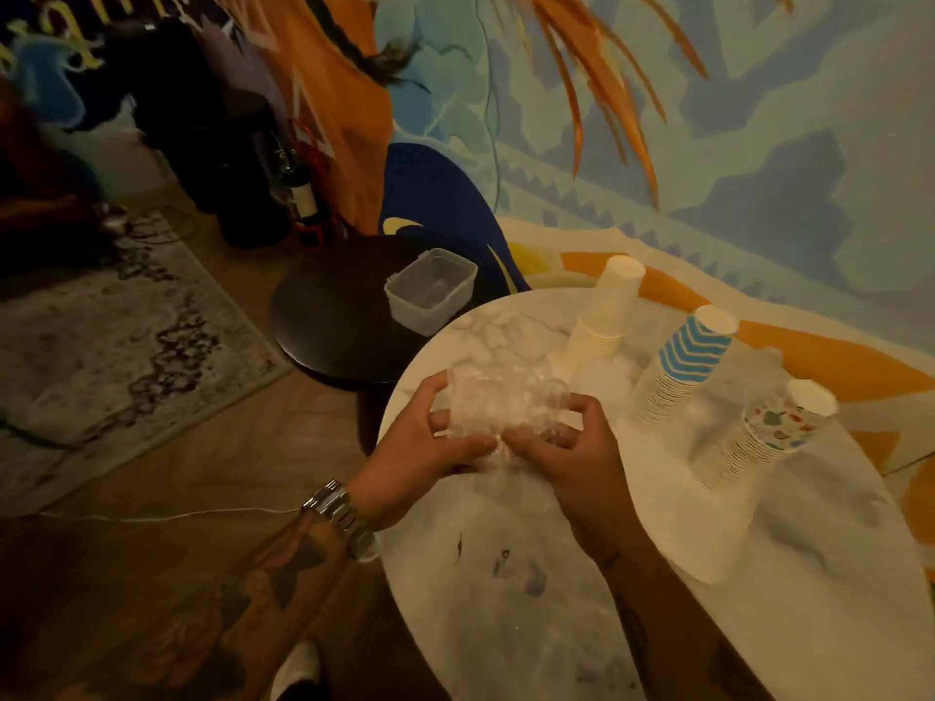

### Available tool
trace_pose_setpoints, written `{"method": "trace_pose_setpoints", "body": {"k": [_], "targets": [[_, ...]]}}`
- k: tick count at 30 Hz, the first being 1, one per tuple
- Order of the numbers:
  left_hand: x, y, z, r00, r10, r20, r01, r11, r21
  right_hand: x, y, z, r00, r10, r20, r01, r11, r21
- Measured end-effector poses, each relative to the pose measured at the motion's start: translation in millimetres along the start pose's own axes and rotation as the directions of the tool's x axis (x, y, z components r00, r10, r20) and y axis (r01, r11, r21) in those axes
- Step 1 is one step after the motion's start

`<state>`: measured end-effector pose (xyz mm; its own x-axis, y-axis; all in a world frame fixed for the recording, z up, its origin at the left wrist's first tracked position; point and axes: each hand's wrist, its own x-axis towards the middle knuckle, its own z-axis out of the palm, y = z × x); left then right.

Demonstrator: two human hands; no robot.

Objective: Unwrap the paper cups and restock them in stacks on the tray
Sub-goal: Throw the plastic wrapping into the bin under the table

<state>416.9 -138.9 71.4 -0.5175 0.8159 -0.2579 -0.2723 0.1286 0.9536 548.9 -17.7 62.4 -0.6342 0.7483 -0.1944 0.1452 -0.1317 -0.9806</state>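
Both hands meet over the near-left part of a round, marble-patterned surface (506, 624), and between them is a crumpled wad of clear plastic wrap (498, 404). The left hand (430, 447), with a metal watch (341, 513) on its wrist, is curled around the wad's left side, thumb on top and fingers tucked under. The right hand (571, 457) grips the wrap's right edge, its fingers bent in and pinching the film against the thumb. The wrap is held just above the surface, not lying on it. To the right stand three upside-down stacks of paper cups, set apart from one another in a row that runs from the far side of the surface toward its right edge: a plain white stack (604, 311) farthest away, a stack with blue zigzag stripes (683, 364) in the middle, and a stack with small coloured shapes (769, 432) nearest the right edge. Whether a tray lies under them cannot be told in the dim, washed-out light. Beyond the surface, to the left, a lower dark round table (329, 316) carries an empty clear plastic container (430, 290). A patterned rug (101, 346) lies on the wooden floor farther left.
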Motion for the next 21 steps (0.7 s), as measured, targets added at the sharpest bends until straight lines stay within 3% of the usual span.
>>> {"method": "trace_pose_setpoints", "body": {"k": [4,7,11,14,21], "targets": [[10,-7,-85,0.996,-0.071,-0.061,0.067,0.995,-0.069,4,1,84,0.999,-0.017,-0.038,0.016,0.999,-0.035],[13,-19,-158,0.993,-0.096,-0.074,0.093,0.995,-0.045,7,17,151,0.999,-0.045,0.026,0.046,0.996,-0.076],[17,-45,-248,0.986,-0.139,-0.089,0.139,0.990,-0.016,15,50,239,0.997,-0.022,0.068,0.039,0.964,-0.265],[21,-68,-299,0.975,-0.210,-0.068,0.211,0.978,-0.006,29,89,285,0.996,0.088,0.020,-0.076,0.942,-0.326],[51,-158,-359,0.933,-0.359,0.005,0.350,0.912,0.212,57,184,325,0.929,0.331,-0.167,-0.369,0.870,-0.327]]}}
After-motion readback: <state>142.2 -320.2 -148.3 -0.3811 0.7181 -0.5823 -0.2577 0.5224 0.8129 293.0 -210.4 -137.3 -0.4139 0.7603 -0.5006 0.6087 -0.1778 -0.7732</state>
